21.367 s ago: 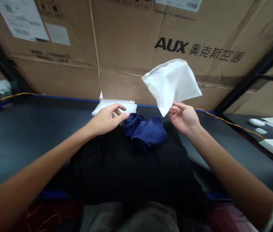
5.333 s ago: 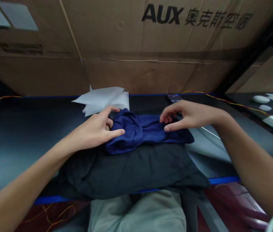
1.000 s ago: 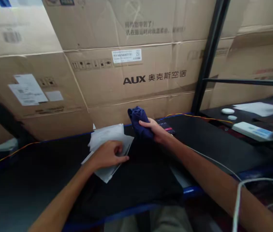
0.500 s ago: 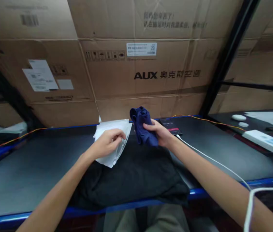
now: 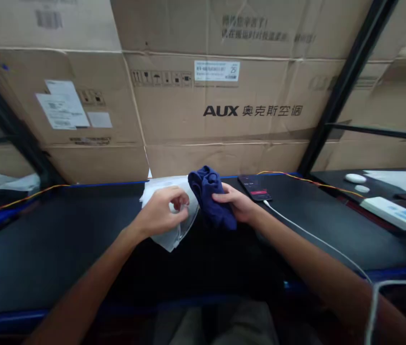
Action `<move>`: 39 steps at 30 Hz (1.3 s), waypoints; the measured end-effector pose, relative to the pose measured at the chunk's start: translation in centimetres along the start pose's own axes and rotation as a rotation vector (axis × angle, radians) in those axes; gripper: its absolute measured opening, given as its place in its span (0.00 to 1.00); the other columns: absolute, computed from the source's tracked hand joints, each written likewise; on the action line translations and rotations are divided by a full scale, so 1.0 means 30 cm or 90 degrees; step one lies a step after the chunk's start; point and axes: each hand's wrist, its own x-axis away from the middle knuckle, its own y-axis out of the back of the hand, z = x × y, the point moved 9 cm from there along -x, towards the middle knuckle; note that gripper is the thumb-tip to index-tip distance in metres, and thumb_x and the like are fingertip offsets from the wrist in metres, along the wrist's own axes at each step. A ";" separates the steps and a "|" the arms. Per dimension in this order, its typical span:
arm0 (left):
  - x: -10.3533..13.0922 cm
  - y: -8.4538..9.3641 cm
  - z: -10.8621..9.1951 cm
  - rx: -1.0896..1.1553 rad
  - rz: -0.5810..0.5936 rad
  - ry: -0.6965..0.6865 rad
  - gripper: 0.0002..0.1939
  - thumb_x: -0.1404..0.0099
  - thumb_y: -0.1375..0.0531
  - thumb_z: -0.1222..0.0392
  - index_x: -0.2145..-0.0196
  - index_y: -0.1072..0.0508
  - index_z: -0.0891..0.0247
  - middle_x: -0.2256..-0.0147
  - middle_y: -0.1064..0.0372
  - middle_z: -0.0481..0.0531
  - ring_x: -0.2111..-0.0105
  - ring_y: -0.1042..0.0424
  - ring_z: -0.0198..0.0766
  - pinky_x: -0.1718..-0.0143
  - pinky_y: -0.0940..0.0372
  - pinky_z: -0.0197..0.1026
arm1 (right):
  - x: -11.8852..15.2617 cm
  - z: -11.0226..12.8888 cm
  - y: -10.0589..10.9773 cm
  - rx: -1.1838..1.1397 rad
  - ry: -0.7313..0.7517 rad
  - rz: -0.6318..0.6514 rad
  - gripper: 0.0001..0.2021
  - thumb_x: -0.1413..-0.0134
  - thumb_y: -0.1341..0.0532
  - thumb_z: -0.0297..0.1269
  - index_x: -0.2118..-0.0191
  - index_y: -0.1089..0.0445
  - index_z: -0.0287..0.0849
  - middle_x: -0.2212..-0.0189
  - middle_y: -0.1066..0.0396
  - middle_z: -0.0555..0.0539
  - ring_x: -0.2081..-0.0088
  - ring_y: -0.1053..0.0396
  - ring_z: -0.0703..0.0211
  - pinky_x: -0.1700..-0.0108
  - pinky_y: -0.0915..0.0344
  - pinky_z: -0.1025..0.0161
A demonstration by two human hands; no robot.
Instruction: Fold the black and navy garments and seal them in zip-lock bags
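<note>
Bunched dark blue cloth (image 5: pixel 212 199) is gripped in my right hand (image 5: pixel 237 203), thumb on its near face, just above the table. My left hand (image 5: pixel 165 211) is over a stack of thin white bags (image 5: pixel 168 239); its thumb and index finger are pinched together on the top bag's edge. The blue cloth overlaps the right side of the white stack. Below both lies black fabric (image 5: pixel 203 268), very dark and hard to tell from the table.
A phone (image 5: pixel 255 188) with a white cable (image 5: pixel 314 235) lies right of my right hand. Behind stands a large cardboard box (image 5: pixel 174 115) between black posts. White items and a white box (image 5: pixel 393 213) are at the right.
The blue cloth has moved slightly left and down, closer over the white bags. My left thumb and index finger have come together at the bag's edge. The picture is darker at the bottom.
</note>
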 end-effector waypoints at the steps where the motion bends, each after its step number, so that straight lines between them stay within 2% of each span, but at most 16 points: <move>1: 0.000 0.000 0.011 0.027 -0.007 0.019 0.02 0.45 0.43 0.65 0.72 0.32 0.62 0.74 0.34 0.46 0.73 0.34 0.34 0.69 0.37 0.37 | 0.002 -0.004 -0.008 0.008 -0.002 0.008 0.22 0.67 0.25 0.34 0.60 0.26 0.41 0.67 0.24 0.51 0.68 0.27 0.61 0.60 0.31 0.63; 5: 0.005 0.000 0.055 0.122 -0.039 0.097 0.07 0.45 0.42 0.64 0.66 0.34 0.61 0.71 0.35 0.44 0.76 0.35 0.31 0.73 0.38 0.35 | 0.006 -0.021 -0.042 0.095 -0.013 0.058 0.21 0.66 0.26 0.33 0.60 0.26 0.41 0.67 0.24 0.52 0.66 0.28 0.61 0.58 0.32 0.63; 8: 0.009 0.009 0.075 0.194 -0.079 0.135 0.14 0.45 0.41 0.63 0.59 0.36 0.59 0.66 0.36 0.44 0.77 0.35 0.29 0.75 0.38 0.34 | 0.000 -0.038 -0.054 0.233 -0.018 0.095 0.20 0.62 0.28 0.34 0.57 0.26 0.42 0.65 0.24 0.52 0.63 0.28 0.59 0.57 0.32 0.62; 10: 0.011 0.028 0.067 0.207 -0.126 0.126 0.13 0.43 0.41 0.61 0.60 0.37 0.59 0.66 0.38 0.44 0.75 0.34 0.29 0.74 0.37 0.33 | -0.012 -0.047 -0.044 0.372 -0.008 0.076 0.18 0.60 0.31 0.32 0.58 0.25 0.42 0.64 0.24 0.52 0.62 0.30 0.58 0.57 0.33 0.61; 13: 0.012 0.043 0.037 0.170 -0.166 0.093 0.10 0.41 0.41 0.60 0.62 0.36 0.59 0.67 0.39 0.45 0.73 0.33 0.31 0.71 0.36 0.34 | -0.029 -0.050 -0.023 0.512 0.015 -0.012 0.12 0.59 0.34 0.30 0.63 0.24 0.40 0.67 0.25 0.51 0.66 0.32 0.58 0.61 0.35 0.62; 15: 0.010 0.019 0.016 0.144 -0.136 0.077 0.09 0.41 0.41 0.60 0.61 0.35 0.60 0.68 0.37 0.45 0.73 0.33 0.32 0.69 0.35 0.35 | -0.031 -0.052 -0.018 0.489 0.018 -0.071 0.09 0.56 0.35 0.32 0.65 0.25 0.39 0.69 0.26 0.50 0.69 0.33 0.59 0.66 0.36 0.63; 17: 0.010 -0.017 0.003 0.137 -0.092 0.073 0.10 0.40 0.42 0.61 0.59 0.34 0.60 0.69 0.36 0.45 0.73 0.33 0.32 0.70 0.34 0.35 | -0.023 -0.059 -0.018 0.383 -0.003 -0.105 0.08 0.54 0.35 0.35 0.65 0.26 0.40 0.70 0.26 0.50 0.70 0.32 0.61 0.68 0.37 0.65; 19: 0.013 -0.046 -0.006 0.149 -0.065 0.071 0.10 0.38 0.42 0.61 0.58 0.33 0.60 0.68 0.35 0.46 0.74 0.34 0.31 0.71 0.35 0.35 | -0.012 -0.070 -0.031 0.235 -0.043 -0.091 0.09 0.55 0.34 0.37 0.65 0.26 0.41 0.70 0.26 0.50 0.70 0.31 0.61 0.67 0.35 0.66; 21: 0.016 -0.064 -0.009 0.167 -0.055 0.078 0.10 0.37 0.42 0.60 0.57 0.33 0.60 0.66 0.34 0.46 0.74 0.34 0.31 0.72 0.35 0.34 | 0.001 -0.075 -0.055 0.143 -0.089 -0.030 0.12 0.58 0.33 0.37 0.63 0.26 0.42 0.69 0.25 0.50 0.69 0.30 0.61 0.65 0.33 0.65; 24: 0.022 -0.083 -0.007 0.196 -0.044 0.104 0.12 0.37 0.41 0.59 0.55 0.33 0.59 0.66 0.35 0.47 0.72 0.32 0.32 0.74 0.35 0.33 | 0.012 -0.046 -0.070 0.214 -0.083 0.050 0.16 0.62 0.32 0.31 0.61 0.25 0.43 0.65 0.25 0.51 0.64 0.29 0.59 0.60 0.33 0.63; 26: 0.025 -0.094 -0.014 0.194 -0.026 0.109 0.13 0.38 0.41 0.60 0.55 0.33 0.59 0.66 0.35 0.47 0.72 0.31 0.33 0.76 0.35 0.32 | 0.012 -0.017 -0.072 0.304 -0.035 0.073 0.16 0.63 0.32 0.28 0.62 0.25 0.42 0.64 0.25 0.52 0.61 0.30 0.58 0.56 0.34 0.63; 28: 0.025 -0.097 -0.030 0.173 -0.015 0.092 0.13 0.38 0.41 0.60 0.54 0.33 0.59 0.67 0.35 0.47 0.72 0.31 0.33 0.76 0.35 0.31 | 0.011 0.005 -0.074 0.334 0.004 0.074 0.14 0.62 0.32 0.27 0.63 0.25 0.41 0.64 0.26 0.53 0.59 0.30 0.58 0.54 0.35 0.63; 34: 0.019 -0.046 -0.027 0.046 -0.062 0.073 0.14 0.42 0.42 0.64 0.56 0.34 0.59 0.69 0.36 0.45 0.77 0.35 0.30 0.78 0.38 0.32 | 0.007 -0.003 -0.033 0.166 -0.042 -0.034 0.17 0.64 0.30 0.30 0.61 0.25 0.42 0.68 0.26 0.53 0.68 0.30 0.62 0.65 0.34 0.66; 37: 0.015 -0.052 -0.010 0.025 -0.039 0.075 0.12 0.42 0.44 0.65 0.59 0.33 0.60 0.72 0.37 0.44 0.76 0.35 0.31 0.77 0.39 0.32 | -0.006 -0.013 -0.026 0.135 -0.010 -0.064 0.19 0.64 0.29 0.30 0.60 0.26 0.42 0.66 0.24 0.51 0.65 0.28 0.60 0.61 0.32 0.65; 39: 0.015 -0.064 -0.002 0.060 -0.028 0.084 0.11 0.43 0.44 0.65 0.60 0.33 0.60 0.72 0.37 0.45 0.75 0.35 0.32 0.76 0.38 0.32 | -0.019 -0.020 -0.019 0.139 0.038 -0.095 0.19 0.62 0.29 0.31 0.59 0.26 0.42 0.63 0.23 0.50 0.62 0.27 0.58 0.56 0.31 0.62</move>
